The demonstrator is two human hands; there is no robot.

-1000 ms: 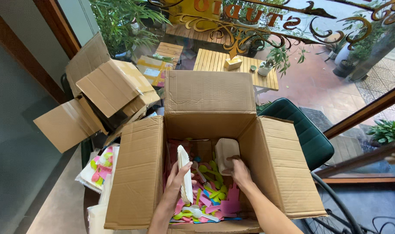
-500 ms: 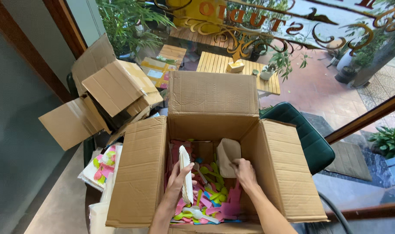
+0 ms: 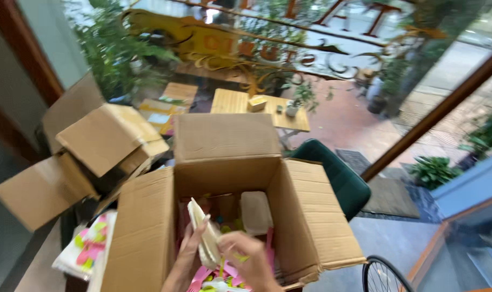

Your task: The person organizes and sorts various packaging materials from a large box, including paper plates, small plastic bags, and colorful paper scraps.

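Two hands, left hand (image 3: 187,254) and right hand (image 3: 246,260), both closed around a pale flat packet (image 3: 205,238) inside the cardboard box (image 3: 148,227).

Soft window daylight, glass reflections, motion blur throughout.

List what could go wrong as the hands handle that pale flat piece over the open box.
1. The left hand and right hand hold the pale flat piece on edge; it may slip into the colourful items below.
2. The open cardboard box seems to overhang its support near the bicycle wheel; leaning on it might tip it.
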